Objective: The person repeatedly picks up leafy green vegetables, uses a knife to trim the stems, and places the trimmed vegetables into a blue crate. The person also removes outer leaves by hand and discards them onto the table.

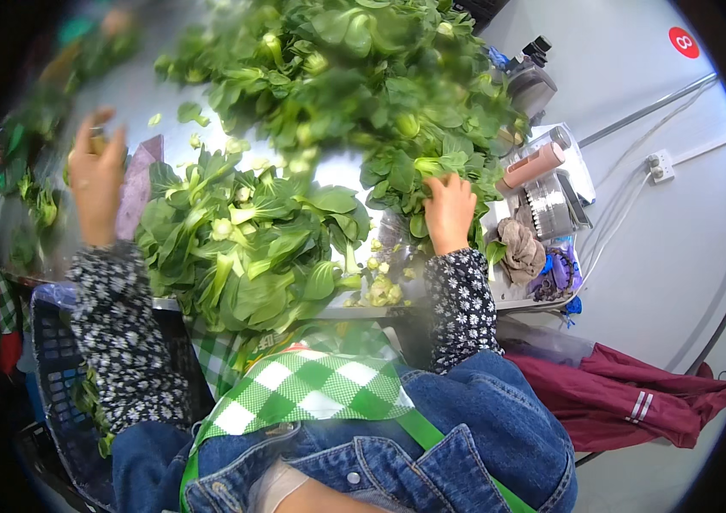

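Before me on a metal table lies a pile of bok choy (254, 243), some with cut stem ends facing up. Farther back spreads a larger heap of bok choy (350, 70). My right hand (451, 211) is at the near right edge of that heap, its fingers curled against the leaves; whether they grip any is hidden. My left hand (99, 173) is raised at the left, blurred, with a small yellowish object (99, 140) between thumb and fingers; its kind is unclear. A purple cloth (138, 186) lies beside it. Stem trimmings (383, 292) sit by the table's near edge.
A dark plastic crate (58, 365) stands below at the left. On the right, a white tray (510, 296) holds a brown cloth (520, 250), a clear container (549, 208) and a pink bottle (533, 165). A maroon garment (626, 397) lies low at the right. Another person's sleeve shows far left.
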A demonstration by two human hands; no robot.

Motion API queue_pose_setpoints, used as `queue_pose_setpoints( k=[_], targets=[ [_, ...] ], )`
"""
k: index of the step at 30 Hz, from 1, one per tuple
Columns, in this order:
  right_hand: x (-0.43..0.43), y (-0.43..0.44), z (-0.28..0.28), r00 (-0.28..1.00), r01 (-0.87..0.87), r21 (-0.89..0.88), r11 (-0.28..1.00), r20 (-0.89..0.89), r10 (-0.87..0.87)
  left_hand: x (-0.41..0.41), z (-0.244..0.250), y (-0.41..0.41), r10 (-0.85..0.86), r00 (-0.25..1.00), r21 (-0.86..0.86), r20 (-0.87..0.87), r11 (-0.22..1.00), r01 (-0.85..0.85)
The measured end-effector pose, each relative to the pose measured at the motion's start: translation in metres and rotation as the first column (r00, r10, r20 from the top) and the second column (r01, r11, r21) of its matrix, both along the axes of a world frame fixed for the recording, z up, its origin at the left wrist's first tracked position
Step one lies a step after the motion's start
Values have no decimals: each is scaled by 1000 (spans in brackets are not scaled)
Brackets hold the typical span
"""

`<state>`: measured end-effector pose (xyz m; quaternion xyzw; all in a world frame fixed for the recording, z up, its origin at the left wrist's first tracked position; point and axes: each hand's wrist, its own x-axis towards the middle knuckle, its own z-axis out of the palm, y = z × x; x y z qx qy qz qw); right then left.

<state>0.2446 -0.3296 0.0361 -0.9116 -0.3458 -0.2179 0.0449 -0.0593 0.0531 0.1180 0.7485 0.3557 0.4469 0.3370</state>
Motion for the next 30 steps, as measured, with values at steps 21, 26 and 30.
queue_pose_setpoints(
  k=[21, 26, 30],
  targets=[
    [-94, 64, 5, -462, 823, 399, 404, 57, 885, 52, -35, -180, -539, 711, -551, 452, 458, 697],
    [-118, 87, 7, 17, 485, 703, 520, -602, 798, 36, -35, -167, -459, 808, -603, 369, 544, 584],
    [-100, 75, 39, 572, -370, 819, 440, -172, 802, 28, -41, -157, -461, 884, -361, 73, 814, 454]
  ],
)
